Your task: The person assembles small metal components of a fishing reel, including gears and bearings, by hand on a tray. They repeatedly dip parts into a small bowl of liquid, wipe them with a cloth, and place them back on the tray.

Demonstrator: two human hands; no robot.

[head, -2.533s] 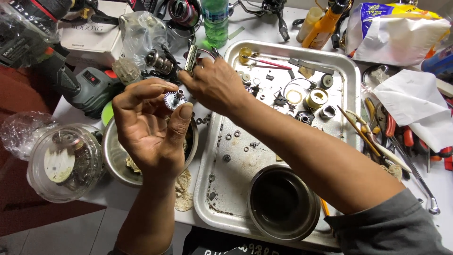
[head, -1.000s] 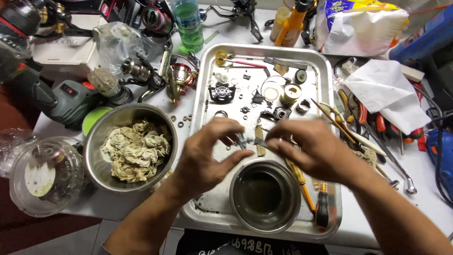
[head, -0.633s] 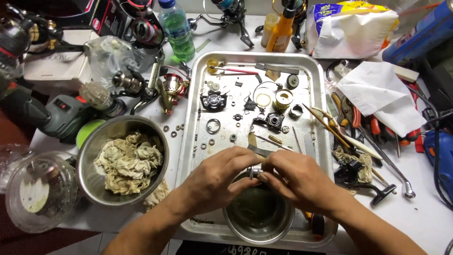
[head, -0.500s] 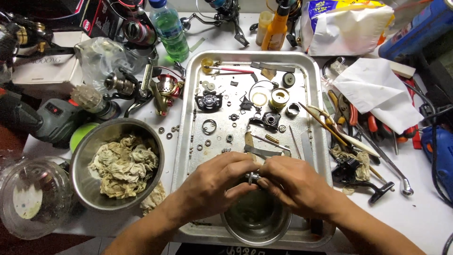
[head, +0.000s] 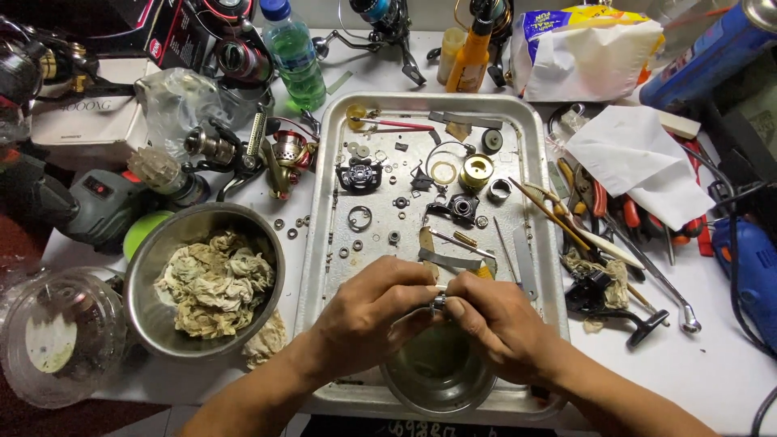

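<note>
My left hand (head: pixel 372 311) and my right hand (head: pixel 494 320) meet above a small steel bowl (head: pixel 437 380) at the near end of a metal tray (head: pixel 328 202). Both pinch a small metal part (head: pixel 439 302) between their fingertips. The bowl holds a greenish liquid and sits partly hidden under my hands. On the tray beyond lie several reel parts: a black toothed piece (head: pixel 358 176), a brass spool piece (head: pixel 476 171), rings, washers and screws.
A larger steel bowl (head: pixel 174 235) of dirty rags stands left of the tray. Fishing reels (head: pixel 279 154), a green bottle (head: pixel 293 53) and an orange bottle (head: pixel 471 57) line the back. Pliers and tools (head: pixel 615 218), white paper (head: pixel 639 162) and a blue drill (head: pixel 749 267) lie right.
My hands came down from the upper left, where they held a part, to the near end of the tray. They now meet over the small bowl.
</note>
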